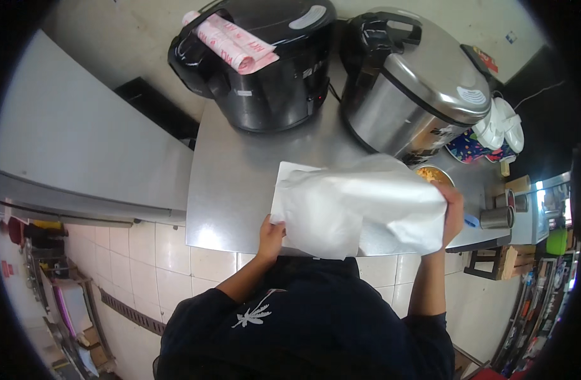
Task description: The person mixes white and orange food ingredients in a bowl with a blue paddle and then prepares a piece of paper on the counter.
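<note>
My left hand grips the near left edge of a stack of white paper sheets, thumb on top. Around the right edge of the top sheet, which is lifted and billowing, my right hand is closed. The sheets hang over the near part of a stainless steel table. Just beyond my right hand stands a round metal container of orange-yellow food, partly covered by the paper. A blue handle lies to the right of that hand.
A black rice cooker carries a rolled printed paper. Beside it stands a stainless steel rice cooker. Patterned containers with white lids and metal cups are at right. A white appliance borders the left; a person is far left.
</note>
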`<state>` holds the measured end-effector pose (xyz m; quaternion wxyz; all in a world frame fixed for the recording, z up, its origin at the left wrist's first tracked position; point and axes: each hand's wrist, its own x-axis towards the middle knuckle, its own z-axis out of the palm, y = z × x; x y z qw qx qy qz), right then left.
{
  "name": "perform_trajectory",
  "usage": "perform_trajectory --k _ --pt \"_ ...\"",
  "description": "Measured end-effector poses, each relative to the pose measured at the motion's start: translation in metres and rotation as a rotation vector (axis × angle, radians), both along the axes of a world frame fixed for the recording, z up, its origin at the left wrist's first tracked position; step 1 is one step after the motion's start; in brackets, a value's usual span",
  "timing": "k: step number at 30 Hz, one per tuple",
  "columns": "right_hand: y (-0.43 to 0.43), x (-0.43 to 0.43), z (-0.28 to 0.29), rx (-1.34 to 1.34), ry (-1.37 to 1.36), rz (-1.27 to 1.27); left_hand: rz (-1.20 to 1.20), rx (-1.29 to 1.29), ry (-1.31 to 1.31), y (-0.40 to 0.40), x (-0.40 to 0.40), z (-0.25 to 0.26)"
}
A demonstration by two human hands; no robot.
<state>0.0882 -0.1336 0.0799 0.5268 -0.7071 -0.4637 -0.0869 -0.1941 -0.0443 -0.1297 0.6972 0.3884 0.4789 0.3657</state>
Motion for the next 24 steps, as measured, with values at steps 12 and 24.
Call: perform_trajectory --k 12,24 --pt "0.015 0.028 -0.044 -0.239 -0.076 0.092 0.010 -0.035 0.362 0.005 -0.032 -0.011" --pt "-0.023 0.081 -0.025 -0.072 0.505 0.077 0.100 0.067 0.709 -0.014 -0.011 0.012"
